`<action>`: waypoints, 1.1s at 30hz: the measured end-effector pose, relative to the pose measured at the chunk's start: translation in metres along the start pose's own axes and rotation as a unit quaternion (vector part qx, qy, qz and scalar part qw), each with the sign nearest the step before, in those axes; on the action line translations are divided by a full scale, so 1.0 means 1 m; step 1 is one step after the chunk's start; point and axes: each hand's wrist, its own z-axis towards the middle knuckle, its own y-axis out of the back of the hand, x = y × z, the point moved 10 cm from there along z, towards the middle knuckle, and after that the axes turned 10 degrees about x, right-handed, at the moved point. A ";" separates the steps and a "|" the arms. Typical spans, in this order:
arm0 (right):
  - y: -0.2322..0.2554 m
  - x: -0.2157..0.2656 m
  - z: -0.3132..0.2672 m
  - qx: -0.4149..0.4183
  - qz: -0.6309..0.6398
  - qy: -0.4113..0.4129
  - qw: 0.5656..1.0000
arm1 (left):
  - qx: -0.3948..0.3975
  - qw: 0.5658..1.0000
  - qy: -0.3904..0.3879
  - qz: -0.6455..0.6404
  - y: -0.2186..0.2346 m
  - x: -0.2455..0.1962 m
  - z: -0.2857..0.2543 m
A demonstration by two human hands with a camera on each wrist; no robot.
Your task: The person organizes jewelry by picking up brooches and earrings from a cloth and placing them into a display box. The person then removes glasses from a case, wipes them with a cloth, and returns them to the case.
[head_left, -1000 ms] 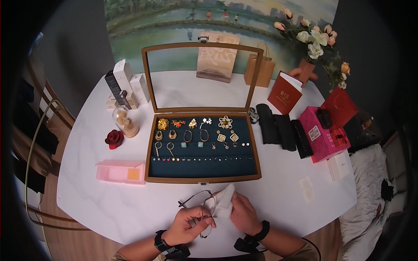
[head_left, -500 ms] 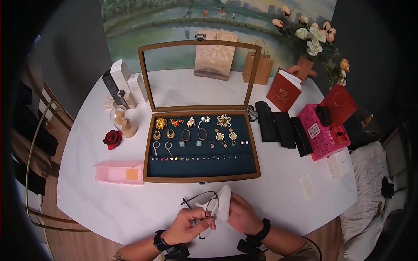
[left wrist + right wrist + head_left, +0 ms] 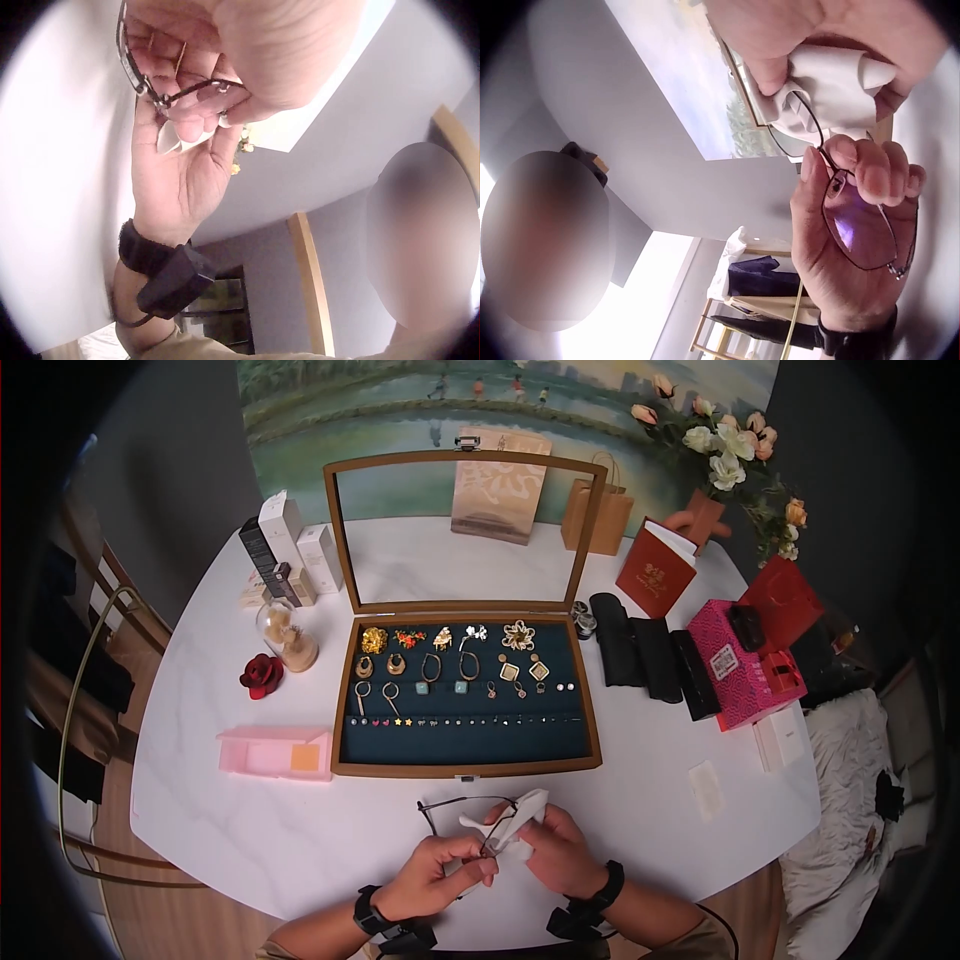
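Observation:
Thin dark-framed glasses are held in front of the jewelry case, one temple arm sticking out toward it. My left hand pinches them near the bridge between thumb and fingers. In the right wrist view, one lens shows bare in front of the left palm. My right hand grips a white cloth folded over the other lens, its thumb pressing from one side and fingers from the other. Much of that lens is hidden by the cloth.
An open wooden jewelry case with rows of earrings and brooches stands just beyond the hands. A pink box lies left of it, near a red rose. Black pouches and a patterned pink box are at the right.
My right hand has moved left and closed the cloth around the lens, its fingers now showing behind it. My left hand keeps its hold on the glasses, which have turned slightly.

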 end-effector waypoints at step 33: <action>-0.010 -0.016 0.004 0.148 0.057 -0.073 0.985 | -0.038 0.999 0.025 -0.027 0.003 0.009 -0.003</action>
